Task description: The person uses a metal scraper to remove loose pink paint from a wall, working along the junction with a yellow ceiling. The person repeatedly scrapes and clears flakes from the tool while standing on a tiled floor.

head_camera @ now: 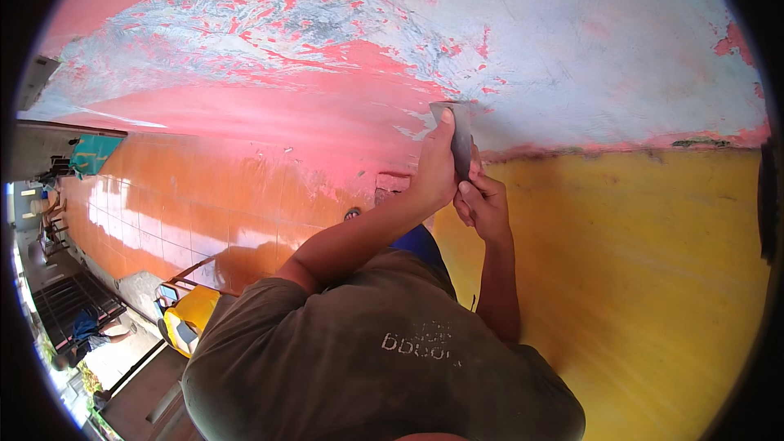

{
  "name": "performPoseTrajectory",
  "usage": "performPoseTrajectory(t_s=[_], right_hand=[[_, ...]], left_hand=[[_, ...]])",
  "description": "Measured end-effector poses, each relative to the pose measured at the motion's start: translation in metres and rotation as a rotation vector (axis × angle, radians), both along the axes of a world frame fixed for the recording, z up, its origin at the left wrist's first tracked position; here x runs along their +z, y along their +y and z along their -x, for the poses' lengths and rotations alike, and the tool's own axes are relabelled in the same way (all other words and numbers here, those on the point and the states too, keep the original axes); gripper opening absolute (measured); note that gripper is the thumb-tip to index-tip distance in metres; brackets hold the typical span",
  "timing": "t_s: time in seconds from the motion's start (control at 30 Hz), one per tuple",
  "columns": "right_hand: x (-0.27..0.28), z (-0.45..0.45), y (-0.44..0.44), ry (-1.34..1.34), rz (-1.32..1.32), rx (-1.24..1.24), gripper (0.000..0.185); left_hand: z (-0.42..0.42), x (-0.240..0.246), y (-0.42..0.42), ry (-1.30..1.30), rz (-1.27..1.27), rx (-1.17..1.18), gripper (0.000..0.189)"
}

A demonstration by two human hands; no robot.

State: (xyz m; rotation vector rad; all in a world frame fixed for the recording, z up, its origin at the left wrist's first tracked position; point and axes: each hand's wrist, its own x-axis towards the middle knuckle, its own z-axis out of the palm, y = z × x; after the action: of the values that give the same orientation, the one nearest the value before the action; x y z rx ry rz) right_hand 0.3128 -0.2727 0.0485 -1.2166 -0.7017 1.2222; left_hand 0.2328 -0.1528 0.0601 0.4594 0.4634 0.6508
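A flat metal scraper blade [462,138] stands with its wide edge against a wall of flaking pink paint [343,82]. My left hand [438,162] grips it from the left, thumb pressed along the blade's face. Lower down, my right hand [487,202] closes around the narrow end, fingers curled beneath. Whether the tool has a separate handle is hidden by the hands. Around the blade's edge, pink patches give way to a bare pale blue-grey surface [582,55]. Ragged scrape marks [245,27] spread leftward across the wall.
A yellow wall surface [637,257] borders the pale area on the right. Orange floor tiles [184,196] stretch away to the left. Near my left shoulder is a yellow item [199,309] on a chair. A person [92,331] is in the distance. A teal cloth [95,154] appears far left.
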Motion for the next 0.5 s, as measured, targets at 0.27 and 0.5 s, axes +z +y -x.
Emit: performPoseTrajectory(t_s=[0.27,0.5], right_hand=[[-0.012,-0.004,-0.007,-0.024,0.006,-0.046,0.02],[-0.016,0.011,0.022,0.053,-0.067,-0.036,0.02]], left_hand=[[-0.011,-0.006,-0.006,0.037,0.081,0.024,0.063],[0.005,-0.012,0.016,0.043,-0.018,0.046,0.067]])
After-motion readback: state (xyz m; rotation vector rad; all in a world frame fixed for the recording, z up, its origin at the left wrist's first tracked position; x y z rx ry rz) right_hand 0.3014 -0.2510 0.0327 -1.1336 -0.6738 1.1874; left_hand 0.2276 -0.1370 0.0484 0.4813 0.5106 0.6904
